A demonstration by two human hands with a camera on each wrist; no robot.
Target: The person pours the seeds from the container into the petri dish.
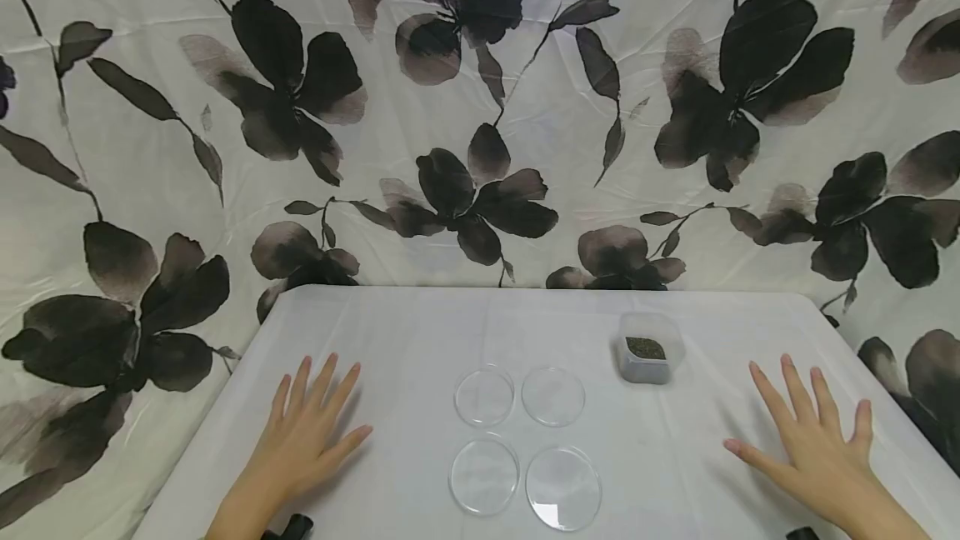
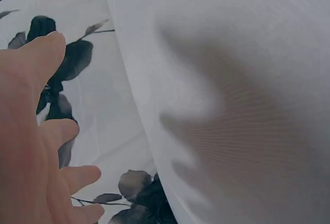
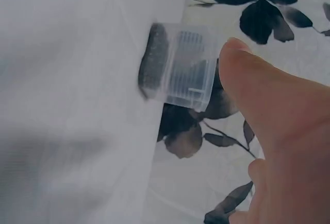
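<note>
The left hand (image 1: 306,430) and right hand (image 1: 813,448) are spread, grasping nothing, lower left and lower right. Four clear round dishes (image 1: 484,475) lie lower centre; right of centre, the plastic tub (image 1: 645,371) of dark flakes (image 1: 645,347) is best handled level.

Table (image 1: 420,323) takes the lower frame, backdrop (image 1: 480,111) behind it fills the upper part. Two-by-two block on the table, lower centre: upper-left dish (image 1: 484,397) and upper-right dish (image 1: 553,397) side by side, lower-left dish (image 1: 484,476) and lower-right dish (image 1: 563,488) in front of them. Tub (image 1: 643,371) sits right of the back pair and slightly behind, granules (image 1: 645,348) inside it. From where I'm standing: left hand (image 1: 303,432) over the table at lower left, well apart from the dishes; right hand (image 1: 817,448) at lower right, right of the tub and in front of it.
</note>
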